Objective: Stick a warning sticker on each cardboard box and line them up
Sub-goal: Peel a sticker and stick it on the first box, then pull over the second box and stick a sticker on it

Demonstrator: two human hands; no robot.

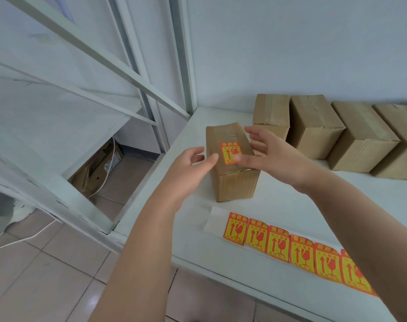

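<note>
Boxes and stickers on the white worktop (290, 205)

Five whole cardboard boxes are showing: one stickered box (230, 163) at frame centre, four in a row (337, 133) at upper right, a sixth peeking in at the right edge. Six stickers are lying on the strip (290, 247).

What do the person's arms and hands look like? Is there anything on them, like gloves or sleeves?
Both arms are bare from the bottom of the picture up to the fingers. No sleeves, gloves, watch, rings or bracelets show on the left hand or the right hand. The fingers look a little blurry, so their nails cannot be made out.
</note>
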